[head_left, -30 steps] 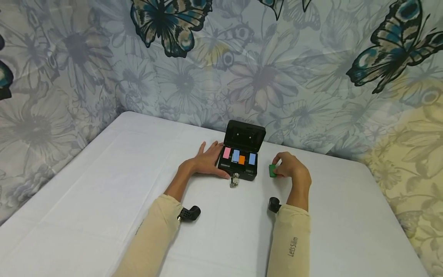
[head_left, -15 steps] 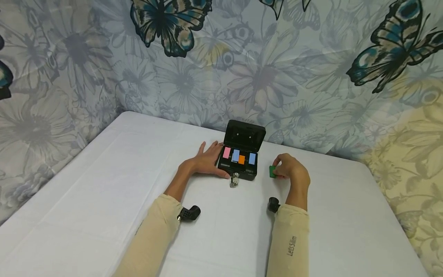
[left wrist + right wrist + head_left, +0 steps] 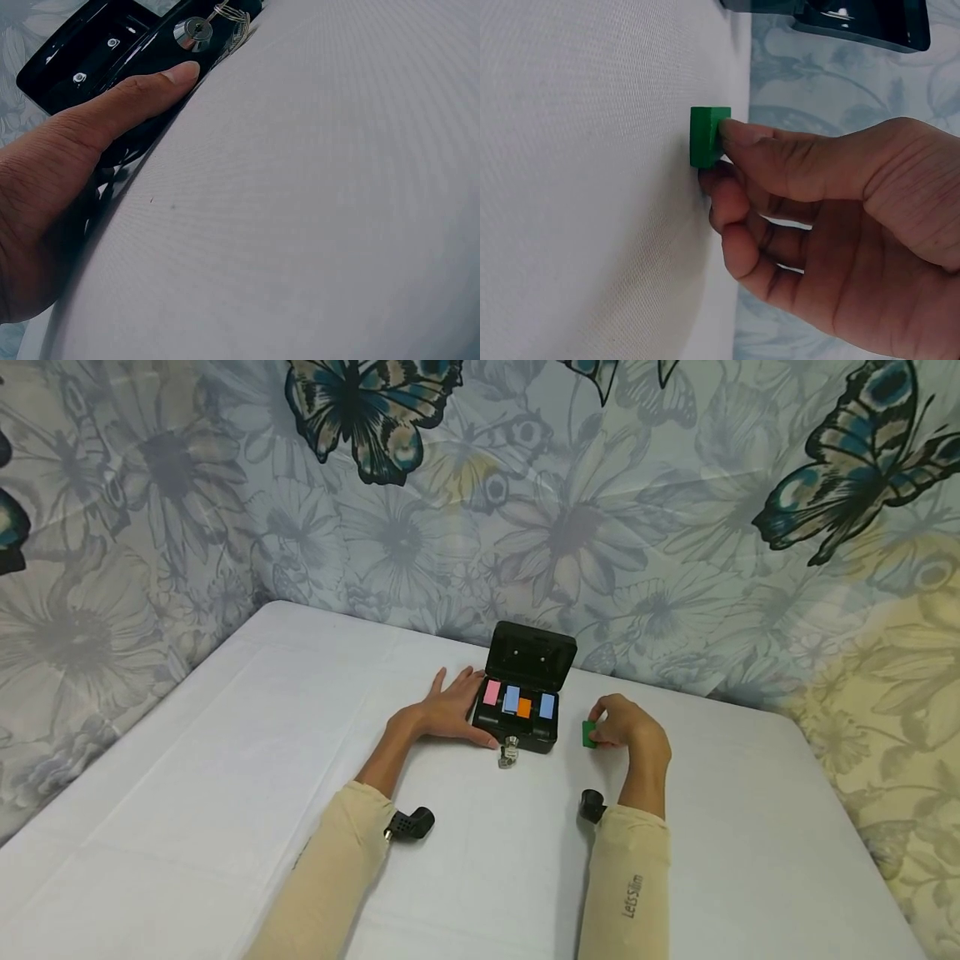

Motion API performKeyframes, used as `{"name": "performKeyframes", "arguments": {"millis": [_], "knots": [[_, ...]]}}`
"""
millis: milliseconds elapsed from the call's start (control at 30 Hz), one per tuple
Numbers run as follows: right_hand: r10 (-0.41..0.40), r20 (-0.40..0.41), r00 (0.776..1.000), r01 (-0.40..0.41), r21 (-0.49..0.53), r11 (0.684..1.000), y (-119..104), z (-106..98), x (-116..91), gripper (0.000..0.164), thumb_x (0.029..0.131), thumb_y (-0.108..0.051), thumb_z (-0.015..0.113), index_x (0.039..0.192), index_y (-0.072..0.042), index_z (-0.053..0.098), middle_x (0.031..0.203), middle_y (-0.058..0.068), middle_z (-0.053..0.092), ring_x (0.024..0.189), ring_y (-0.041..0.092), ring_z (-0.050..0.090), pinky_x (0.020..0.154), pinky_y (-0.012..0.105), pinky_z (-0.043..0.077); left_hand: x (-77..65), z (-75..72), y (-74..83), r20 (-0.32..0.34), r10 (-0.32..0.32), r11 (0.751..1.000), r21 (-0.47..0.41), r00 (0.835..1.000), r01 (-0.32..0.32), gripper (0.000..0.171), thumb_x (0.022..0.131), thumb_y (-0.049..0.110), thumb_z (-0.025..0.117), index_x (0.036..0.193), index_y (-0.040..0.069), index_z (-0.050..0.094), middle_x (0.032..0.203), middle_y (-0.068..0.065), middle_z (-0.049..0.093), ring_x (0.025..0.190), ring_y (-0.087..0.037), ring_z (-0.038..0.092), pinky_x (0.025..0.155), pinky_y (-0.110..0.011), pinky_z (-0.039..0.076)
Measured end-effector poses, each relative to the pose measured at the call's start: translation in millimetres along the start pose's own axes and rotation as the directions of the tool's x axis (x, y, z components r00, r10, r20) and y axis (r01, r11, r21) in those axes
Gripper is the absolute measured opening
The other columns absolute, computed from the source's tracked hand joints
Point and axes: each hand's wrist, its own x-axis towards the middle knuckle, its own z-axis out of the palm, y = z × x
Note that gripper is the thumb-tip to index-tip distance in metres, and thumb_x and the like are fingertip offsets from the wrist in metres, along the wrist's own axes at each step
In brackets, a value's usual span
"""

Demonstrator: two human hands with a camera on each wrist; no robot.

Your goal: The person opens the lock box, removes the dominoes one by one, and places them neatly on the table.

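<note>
A black cash box (image 3: pixel 516 739) stands with its lid (image 3: pixel 531 656) raised near the table's back edge. Inside lie a pink block (image 3: pixel 491 692), an orange block (image 3: pixel 524 707) and blue blocks (image 3: pixel 547 706). My left hand (image 3: pixel 448 708) rests along the box's left side, fingers spread, its thumb against the front in the left wrist view. A key with a ring (image 3: pixel 234 13) sits in the front lock (image 3: pixel 193 34). To the right of the box, my right hand (image 3: pixel 628 727) pinches a green block (image 3: pixel 705 136) between thumb and fingers, close over the tabletop.
A white cloth covers the table (image 3: pixel 480 877), whose back edge runs behind the box. Behind it hangs a butterfly-and-flower-patterned backdrop (image 3: pixel 420 543). Black wrist cameras (image 3: pixel 412 823) are fixed at both sleeves.
The right hand with the green block has shifted very slightly left and toward the front. The left hand and the box stay in place.
</note>
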Motion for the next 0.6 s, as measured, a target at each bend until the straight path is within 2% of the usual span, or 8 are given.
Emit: {"name": "performKeyframes", "arguments": {"millis": [400,600], "knots": [[-0.011,-0.005,1.000,0.011,0.005,1.000,-1.3,0.5,-1.2,0.030,0.096,-0.006,0.069,0.123,0.005,0.063,0.085,0.009,0.072,0.079,0.019,0.061,0.076,0.032,0.046,-1.9,-1.3,1.6,0.001,-0.004,1.000,0.000,1.000,0.004,0.127,0.080,0.061,0.078,0.169,0.009,0.004,0.179,-0.010,0.006,0.167,-0.027,-0.004,0.131,-0.057,-0.017],[-0.006,-0.002,1.000,0.006,-0.003,1.000,-2.9,0.0,-3.2,0.035,0.095,-0.008,0.071,0.126,0.005,0.063,0.083,0.008,0.073,0.078,0.018,0.061,0.072,0.030,0.047,-2.5,-1.7,1.4,0.001,0.004,1.000,0.004,1.000,-0.004,0.128,0.080,0.062,0.078,0.169,0.008,0.005,0.179,-0.010,0.006,0.167,-0.027,-0.004,0.131,-0.058,-0.016]]}}
